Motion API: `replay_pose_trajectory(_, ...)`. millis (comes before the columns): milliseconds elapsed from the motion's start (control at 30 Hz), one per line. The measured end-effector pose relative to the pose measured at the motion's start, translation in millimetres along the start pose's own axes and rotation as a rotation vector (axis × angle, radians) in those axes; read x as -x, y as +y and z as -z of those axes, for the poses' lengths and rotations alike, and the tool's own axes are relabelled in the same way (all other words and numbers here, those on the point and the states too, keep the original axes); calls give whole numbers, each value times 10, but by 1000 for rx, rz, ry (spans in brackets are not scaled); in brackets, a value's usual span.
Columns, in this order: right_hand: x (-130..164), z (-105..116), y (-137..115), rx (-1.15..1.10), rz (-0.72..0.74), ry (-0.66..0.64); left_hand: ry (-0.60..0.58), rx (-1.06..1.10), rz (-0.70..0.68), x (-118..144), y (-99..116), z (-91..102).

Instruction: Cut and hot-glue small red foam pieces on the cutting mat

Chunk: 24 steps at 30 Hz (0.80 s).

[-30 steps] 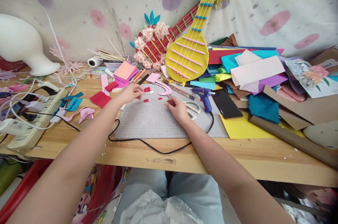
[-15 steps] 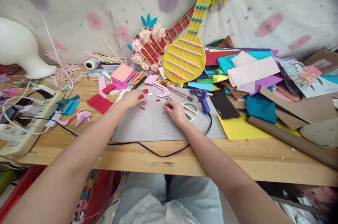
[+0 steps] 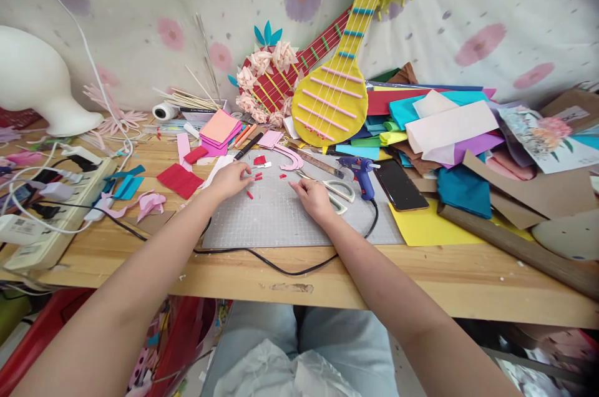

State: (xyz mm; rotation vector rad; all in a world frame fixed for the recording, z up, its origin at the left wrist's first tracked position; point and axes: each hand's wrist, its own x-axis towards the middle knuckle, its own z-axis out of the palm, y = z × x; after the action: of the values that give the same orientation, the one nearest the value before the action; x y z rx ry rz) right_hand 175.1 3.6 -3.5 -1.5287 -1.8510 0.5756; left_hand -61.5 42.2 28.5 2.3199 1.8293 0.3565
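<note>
On the grey cutting mat [image 3: 276,222], my left hand [image 3: 230,180] rests with its fingers curled and a little apart at the tips. Just off those fingertips lie small red strips [image 3: 259,176], and another red strip [image 3: 249,195] is closer to me. My right hand [image 3: 312,198] has thumb and forefinger pinched; whatever is between them is too small to make out. Beneath and beside it are scissors with pale handles [image 3: 344,190], partly hidden. Between the hands sits a tiny red bit [image 3: 282,176], with a curved pink piece [image 3: 292,158] behind it.
A blue glue gun [image 3: 361,173] and a phone [image 3: 400,185] lie right of the mat. Its black cord [image 3: 281,272] crosses the front. Behind stand a yellow paper lute [image 3: 330,103] and a red one [image 3: 269,88]. A power strip [image 3: 60,216] is at left, coloured sheets at right.
My left hand has drawn slightly left, uncovering red strips by its fingertips. The nearer red strip lies at a different angle. My right hand has barely moved; the view has shifted slightly.
</note>
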Motion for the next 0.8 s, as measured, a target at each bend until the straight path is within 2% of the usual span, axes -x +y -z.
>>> replay_pose_trajectory(100, 3, 4, 2, -13, -2, -5, 36, 44, 73, -55, 19, -78)
replay_pose_trajectory(200, 6, 10, 3, -17, -4, -16, 1, 79, 127, -108, 66, -110)
replay_pose_trajectory(333, 10, 16, 3, -4, -1, -21, -43, 51, 112, -109, 122, -124)
replay_pose_trajectory(500, 14, 10, 17, 15, 41, -21, 4, 10, 109, -86, 104, -203)
replay_pose_trajectory(633, 15, 7, 20, 24, 44, -17, 49, 54, 102, -83, 44, -236)
replay_pose_trajectory(800, 23, 12, 8, 32, 54, -26, 6, 126, 71, -59, -5, -199)
